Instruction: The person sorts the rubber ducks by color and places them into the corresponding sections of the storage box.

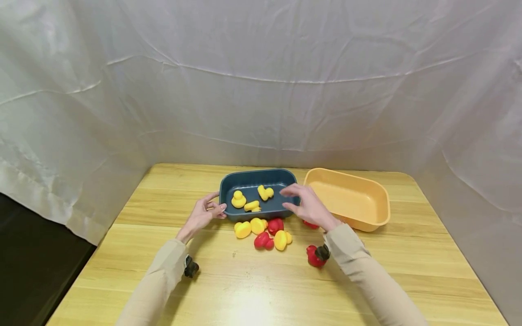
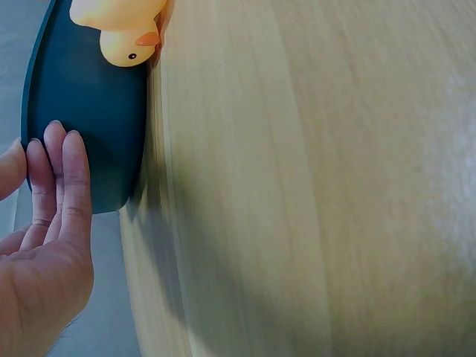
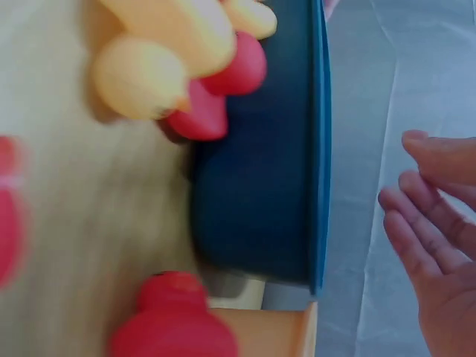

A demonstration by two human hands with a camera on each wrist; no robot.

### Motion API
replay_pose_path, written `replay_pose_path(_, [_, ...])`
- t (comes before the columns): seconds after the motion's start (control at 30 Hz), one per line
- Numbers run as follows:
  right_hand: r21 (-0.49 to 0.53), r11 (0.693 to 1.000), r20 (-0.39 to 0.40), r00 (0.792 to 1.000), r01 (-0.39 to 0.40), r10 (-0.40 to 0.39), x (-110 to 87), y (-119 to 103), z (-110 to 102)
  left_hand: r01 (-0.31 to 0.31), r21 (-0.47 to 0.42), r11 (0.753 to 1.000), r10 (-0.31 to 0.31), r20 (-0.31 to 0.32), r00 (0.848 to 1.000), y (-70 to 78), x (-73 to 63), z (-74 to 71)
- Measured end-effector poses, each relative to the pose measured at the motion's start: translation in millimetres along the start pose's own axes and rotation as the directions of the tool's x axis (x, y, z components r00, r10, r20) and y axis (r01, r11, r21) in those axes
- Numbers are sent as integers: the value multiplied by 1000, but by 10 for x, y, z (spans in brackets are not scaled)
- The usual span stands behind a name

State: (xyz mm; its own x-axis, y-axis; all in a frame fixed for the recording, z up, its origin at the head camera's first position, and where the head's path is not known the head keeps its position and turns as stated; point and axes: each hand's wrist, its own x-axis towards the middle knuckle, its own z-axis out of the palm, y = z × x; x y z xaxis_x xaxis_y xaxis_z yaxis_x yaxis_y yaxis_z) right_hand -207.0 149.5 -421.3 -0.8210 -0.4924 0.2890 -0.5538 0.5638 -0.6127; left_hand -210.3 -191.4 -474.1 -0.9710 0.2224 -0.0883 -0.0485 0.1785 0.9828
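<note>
A dark blue bin (image 1: 261,216) stands toward the back of the table, with three yellow rubber ducks inside, one of them a duck (image 1: 238,199) sitting upright near the left end. My left hand (image 1: 205,211) holds the bin's left end, thumb at the rim and fingers along the outer wall (image 2: 111,160). Over the bin's right end hovers my right hand (image 1: 307,206), fingers loosely bent and apart from the thumb, with nothing between them. Yellow ducks (image 1: 281,240) and red ducks (image 1: 264,241) lie mixed just in front of the bin.
To the right, an orange bin (image 1: 379,203) is set at an angle close by the blue one. A red duck (image 1: 315,256) sits beside my right wrist, and another red duck (image 1: 311,224) shows partly behind the hand. A pale cloth wall (image 1: 261,113) rises behind the table.
</note>
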Motion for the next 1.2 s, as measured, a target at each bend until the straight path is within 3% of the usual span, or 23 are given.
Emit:
replay_pose_path(0.13, [33,996,36,996,77,-78,-259,29,28,-3,-1,1000,3,2,1000,9,-6,9])
replay_pose_path(0.37, [29,999,169,985,-44,39,-495,78,70,-12,13,1000,12,7,1000,12,-2,0])
replay_pose_path(0.83, [12,994,261,960,-110,103,-546,144,168,-14,11,1000,14,2,1000,-1,0,0])
replay_pose_path(1.2, [-4,997,254,964,-81,79,-537,142,206,-12,7,1000,12,2,1000,-13,0,5])
